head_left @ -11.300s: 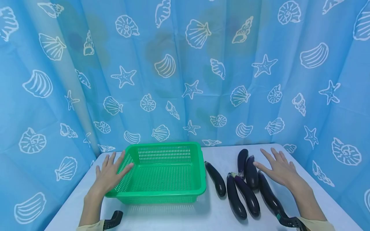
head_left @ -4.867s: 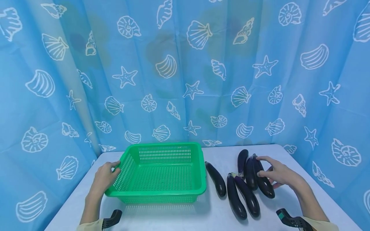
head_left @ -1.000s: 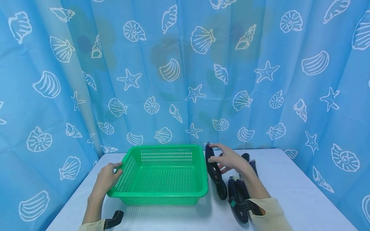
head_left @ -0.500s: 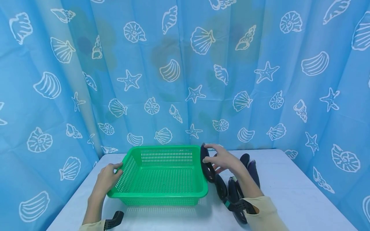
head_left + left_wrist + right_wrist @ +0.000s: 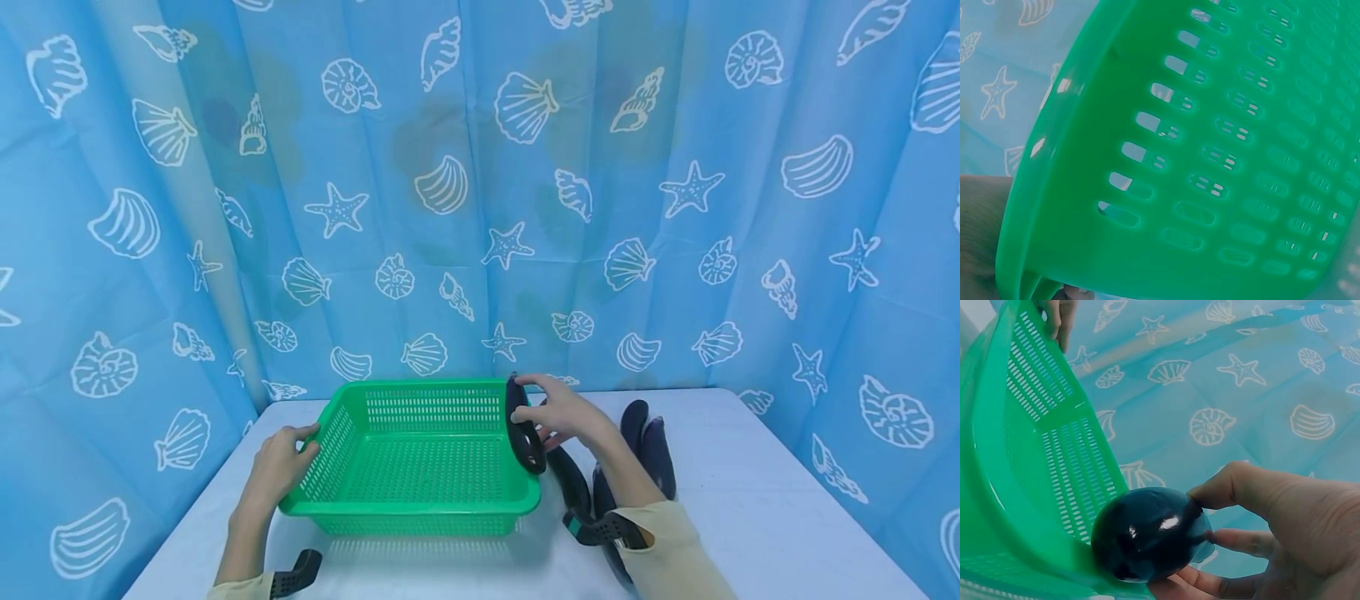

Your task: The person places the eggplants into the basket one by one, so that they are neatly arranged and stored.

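A green plastic basket (image 5: 405,507) with slotted walls stands on the white table, its inside bare. My left hand (image 5: 277,462) grips its left rim; in the left wrist view the rim (image 5: 1041,144) fills the left side and a fingertip shows beneath it. With thumb and fingers, my right hand (image 5: 566,414) pinches a dark, glossy eggplant (image 5: 519,429), which overlaps the basket's right rim, stem end pointing away. In the right wrist view the eggplant's rounded end (image 5: 1141,534) faces the camera, close over the rim, with the thumb (image 5: 1222,487) above and other fingers behind and below.
Several more eggplants lie right of the basket, partly hidden by my right forearm: one (image 5: 568,482) beside the wall, others (image 5: 657,458) farther back. A blue shell-print curtain (image 5: 465,208) hangs behind and along both sides of the white table (image 5: 780,517).
My right hand has taken the rightmost eggplant from the group and carried it left, lately from beside the basket to over its right rim. The left hand has closed on the left rim.
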{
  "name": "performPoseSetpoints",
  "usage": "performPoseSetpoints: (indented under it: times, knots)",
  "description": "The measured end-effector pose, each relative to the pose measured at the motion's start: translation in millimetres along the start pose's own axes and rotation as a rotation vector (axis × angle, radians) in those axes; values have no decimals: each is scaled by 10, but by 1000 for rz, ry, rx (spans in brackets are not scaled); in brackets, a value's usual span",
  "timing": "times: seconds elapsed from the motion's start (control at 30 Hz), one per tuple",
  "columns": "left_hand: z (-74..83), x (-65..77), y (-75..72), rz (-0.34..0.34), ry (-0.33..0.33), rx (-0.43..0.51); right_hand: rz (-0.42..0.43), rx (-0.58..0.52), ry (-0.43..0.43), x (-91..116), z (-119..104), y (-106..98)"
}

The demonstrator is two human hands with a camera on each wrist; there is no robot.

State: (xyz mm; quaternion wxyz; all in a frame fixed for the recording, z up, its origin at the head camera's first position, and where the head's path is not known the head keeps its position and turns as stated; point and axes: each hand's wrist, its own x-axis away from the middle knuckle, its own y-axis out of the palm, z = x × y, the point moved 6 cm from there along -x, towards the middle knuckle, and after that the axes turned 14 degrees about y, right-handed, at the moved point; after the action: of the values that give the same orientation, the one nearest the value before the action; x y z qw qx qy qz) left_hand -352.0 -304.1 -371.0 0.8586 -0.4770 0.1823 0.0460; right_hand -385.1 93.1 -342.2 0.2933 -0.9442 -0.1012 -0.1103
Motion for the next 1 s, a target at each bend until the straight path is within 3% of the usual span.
performPoseSetpoints:
  times: [1.0]
  knots:
    - [-8,-4,-3,1,6,-24,-81,-59,9,-101,-203,315]
